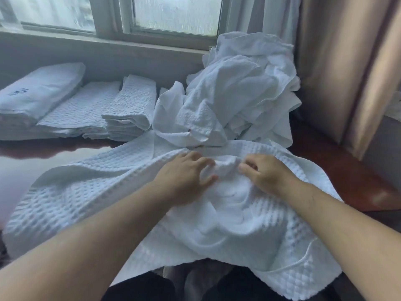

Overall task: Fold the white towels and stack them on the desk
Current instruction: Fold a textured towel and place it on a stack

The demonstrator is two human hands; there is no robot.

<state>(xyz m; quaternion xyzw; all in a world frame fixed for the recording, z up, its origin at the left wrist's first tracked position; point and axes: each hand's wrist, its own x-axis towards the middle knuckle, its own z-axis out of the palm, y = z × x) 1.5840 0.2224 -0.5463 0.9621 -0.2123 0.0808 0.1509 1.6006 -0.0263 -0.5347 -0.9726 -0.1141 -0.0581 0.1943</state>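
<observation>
The left hand (186, 170) and the right hand (263, 171) sit close together over the middle of a white waffle-weave towel (97, 192). Each has its fingers curled into a raised bunch of the cloth between them: the left pinches the fold from its side with thumb and fingers, the right grips it from the other.

The towel is spread loosely across the near part of the desk (338, 170), unfolded and rumpled. Its grid texture is plain on the flatter left stretch; the middle under the hands is puckered into soft folds. The near edge droops off the desk toward the person's lap, and a hemmed border shows at the lower right corner.

Just behind the hands a heap (238, 94) of crumpled white towels rises against the window sill (104, 41), its front touching the spread towel's far edge. To the left of the heap, folded towels lie in low stacks (130, 109) along the back of the dark, glossy desk. A beige curtain (338, 61) hangs at the right.
</observation>
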